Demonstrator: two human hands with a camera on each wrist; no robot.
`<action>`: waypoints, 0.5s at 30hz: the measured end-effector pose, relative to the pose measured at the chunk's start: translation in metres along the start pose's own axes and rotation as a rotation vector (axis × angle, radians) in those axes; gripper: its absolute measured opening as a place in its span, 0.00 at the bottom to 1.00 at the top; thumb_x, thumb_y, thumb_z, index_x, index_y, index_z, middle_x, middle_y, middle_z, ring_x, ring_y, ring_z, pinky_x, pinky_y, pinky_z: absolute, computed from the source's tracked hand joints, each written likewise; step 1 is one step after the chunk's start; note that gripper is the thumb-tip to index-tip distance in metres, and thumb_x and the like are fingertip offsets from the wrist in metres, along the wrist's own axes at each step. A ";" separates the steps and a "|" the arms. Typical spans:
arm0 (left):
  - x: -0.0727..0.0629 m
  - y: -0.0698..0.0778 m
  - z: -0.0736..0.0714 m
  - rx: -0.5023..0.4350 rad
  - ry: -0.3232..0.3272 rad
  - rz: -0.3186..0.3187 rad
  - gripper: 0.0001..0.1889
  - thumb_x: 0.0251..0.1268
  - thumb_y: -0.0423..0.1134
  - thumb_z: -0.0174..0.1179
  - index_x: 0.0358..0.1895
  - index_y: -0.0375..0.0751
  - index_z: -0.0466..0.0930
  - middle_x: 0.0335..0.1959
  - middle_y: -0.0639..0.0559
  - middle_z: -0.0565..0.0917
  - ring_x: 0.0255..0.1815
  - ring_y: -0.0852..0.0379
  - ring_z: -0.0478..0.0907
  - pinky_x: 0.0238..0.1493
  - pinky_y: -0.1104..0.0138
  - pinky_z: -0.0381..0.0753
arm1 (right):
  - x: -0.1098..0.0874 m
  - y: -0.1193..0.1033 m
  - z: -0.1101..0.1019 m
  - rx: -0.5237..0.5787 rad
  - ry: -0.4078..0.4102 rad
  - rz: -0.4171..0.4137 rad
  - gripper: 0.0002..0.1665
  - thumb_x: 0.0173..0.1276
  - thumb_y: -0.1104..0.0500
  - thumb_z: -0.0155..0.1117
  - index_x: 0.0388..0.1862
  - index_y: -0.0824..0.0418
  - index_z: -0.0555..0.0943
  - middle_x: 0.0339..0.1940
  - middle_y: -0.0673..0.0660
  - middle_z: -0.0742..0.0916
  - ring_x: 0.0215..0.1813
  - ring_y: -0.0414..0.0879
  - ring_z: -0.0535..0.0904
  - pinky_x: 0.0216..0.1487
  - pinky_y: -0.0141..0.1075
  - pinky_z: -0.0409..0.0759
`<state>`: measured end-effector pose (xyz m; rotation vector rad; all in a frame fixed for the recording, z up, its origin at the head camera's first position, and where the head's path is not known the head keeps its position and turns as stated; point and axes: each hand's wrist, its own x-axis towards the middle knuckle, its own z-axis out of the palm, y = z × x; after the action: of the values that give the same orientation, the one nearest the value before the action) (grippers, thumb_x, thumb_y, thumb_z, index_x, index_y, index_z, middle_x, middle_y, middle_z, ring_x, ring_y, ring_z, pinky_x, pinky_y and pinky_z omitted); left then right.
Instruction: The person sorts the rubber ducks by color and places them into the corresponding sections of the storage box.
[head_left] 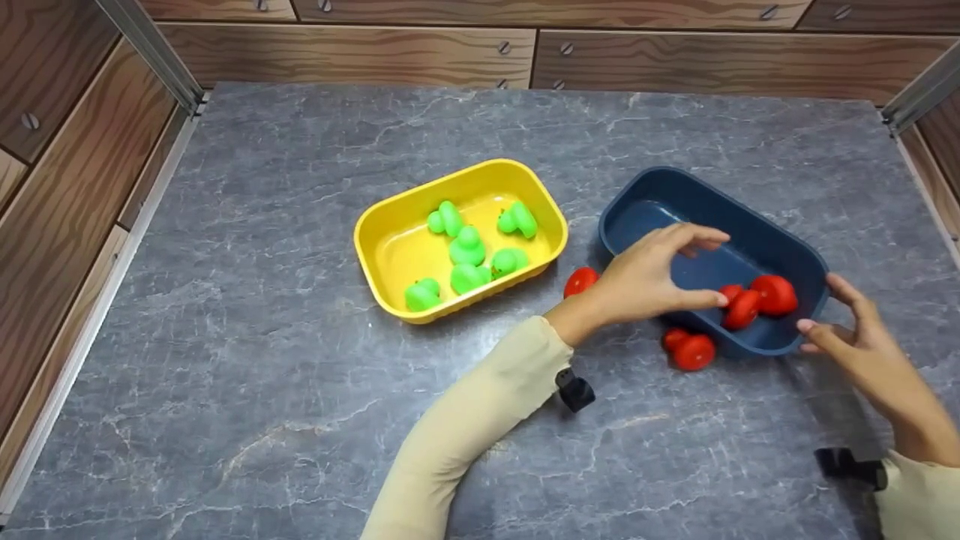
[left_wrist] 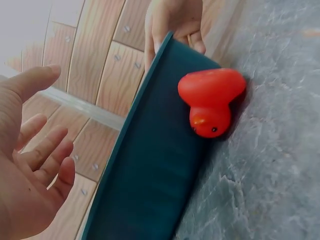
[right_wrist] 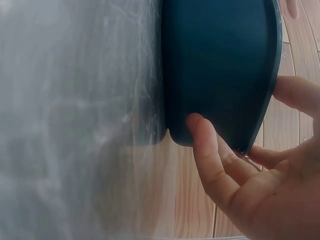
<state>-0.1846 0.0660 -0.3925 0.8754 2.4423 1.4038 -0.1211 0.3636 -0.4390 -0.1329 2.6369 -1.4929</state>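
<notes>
A dark blue bin (head_left: 750,225) stands at the right, with red rubber ducks (head_left: 774,295) bunched at its right end. My left hand (head_left: 652,274) hovers over its near side, fingers loosely bent and thumb apart, with nothing between them. The right hand (head_left: 862,345) grips the bin's right end, thumb and fingers spread around the corner; in the right wrist view its fingertips (right_wrist: 195,120) lie against the outer wall. On the tabletop, one red duck (left_wrist: 212,97) lies beside the bin's near wall. Another red duck (head_left: 580,282) is partly hidden by the left wrist.
Left of the blue bin stands a yellow bin (head_left: 390,300) with several green rubber ducks (head_left: 467,246) in it. Wood-patterned panels (head_left: 345,56) border the grey marbled tabletop (head_left: 247,390) at the back and sides.
</notes>
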 end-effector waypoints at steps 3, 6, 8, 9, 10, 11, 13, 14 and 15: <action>-0.007 0.001 0.001 -0.032 -0.007 0.035 0.34 0.53 0.53 0.71 0.65 0.54 0.70 0.58 0.61 0.78 0.54 0.69 0.72 0.52 0.83 0.68 | 0.000 0.000 0.000 0.011 0.004 0.001 0.45 0.73 0.68 0.52 0.79 0.62 0.38 0.75 0.60 0.48 0.43 0.20 0.76 0.39 0.17 0.77; -0.013 0.000 0.000 -0.078 -0.020 0.069 0.33 0.54 0.50 0.71 0.64 0.52 0.70 0.57 0.58 0.78 0.53 0.69 0.73 0.52 0.84 0.69 | 0.000 0.001 0.000 0.018 0.007 0.001 0.45 0.73 0.68 0.52 0.79 0.61 0.39 0.75 0.60 0.48 0.43 0.20 0.76 0.39 0.17 0.77; -0.018 -0.001 0.000 -0.099 -0.029 0.085 0.33 0.53 0.49 0.71 0.64 0.51 0.71 0.58 0.57 0.78 0.52 0.70 0.73 0.52 0.84 0.69 | 0.000 0.001 0.000 0.009 0.005 0.001 0.45 0.73 0.67 0.52 0.79 0.61 0.39 0.77 0.61 0.46 0.44 0.19 0.75 0.39 0.17 0.77; -0.020 -0.001 0.001 -0.103 -0.036 0.091 0.33 0.54 0.49 0.71 0.64 0.50 0.71 0.58 0.57 0.78 0.52 0.71 0.72 0.53 0.84 0.69 | 0.000 0.001 0.000 0.012 0.005 0.001 0.45 0.73 0.67 0.52 0.79 0.61 0.39 0.77 0.61 0.46 0.44 0.19 0.75 0.39 0.17 0.77; -0.022 -0.002 0.001 -0.105 -0.040 0.102 0.33 0.54 0.49 0.71 0.64 0.50 0.71 0.58 0.56 0.78 0.52 0.70 0.72 0.54 0.84 0.68 | 0.000 0.002 0.000 0.035 0.003 0.000 0.45 0.73 0.67 0.52 0.79 0.60 0.39 0.77 0.61 0.46 0.44 0.19 0.76 0.39 0.17 0.77; -0.024 -0.004 0.002 -0.102 -0.040 0.116 0.32 0.54 0.49 0.71 0.63 0.48 0.71 0.58 0.55 0.78 0.52 0.70 0.72 0.54 0.83 0.69 | 0.000 0.002 0.000 0.069 0.001 -0.001 0.45 0.73 0.68 0.52 0.79 0.60 0.39 0.77 0.61 0.46 0.43 0.20 0.76 0.39 0.17 0.77; -0.028 -0.006 0.003 -0.092 -0.043 0.123 0.32 0.54 0.49 0.71 0.62 0.48 0.72 0.58 0.56 0.78 0.53 0.70 0.72 0.55 0.83 0.68 | 0.000 0.002 0.000 0.128 -0.003 -0.005 0.45 0.72 0.69 0.52 0.79 0.60 0.40 0.76 0.60 0.47 0.43 0.21 0.77 0.39 0.17 0.77; -0.030 -0.007 0.004 -0.085 -0.042 0.130 0.32 0.54 0.49 0.71 0.62 0.47 0.72 0.58 0.56 0.78 0.53 0.70 0.72 0.56 0.83 0.68 | 0.001 0.002 0.000 0.142 -0.003 -0.006 0.45 0.72 0.69 0.52 0.79 0.60 0.40 0.76 0.59 0.47 0.43 0.22 0.77 0.39 0.17 0.77; -0.032 -0.009 0.004 -0.076 -0.041 0.133 0.31 0.54 0.49 0.71 0.62 0.47 0.73 0.57 0.56 0.78 0.53 0.69 0.72 0.56 0.83 0.68 | 0.001 0.002 0.000 0.160 -0.003 -0.007 0.45 0.72 0.69 0.53 0.79 0.60 0.40 0.75 0.58 0.48 0.43 0.22 0.78 0.39 0.17 0.77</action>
<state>-0.1601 0.0475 -0.4059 1.0544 2.3222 1.4969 -0.1220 0.3648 -0.4411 -0.1311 2.5040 -1.6959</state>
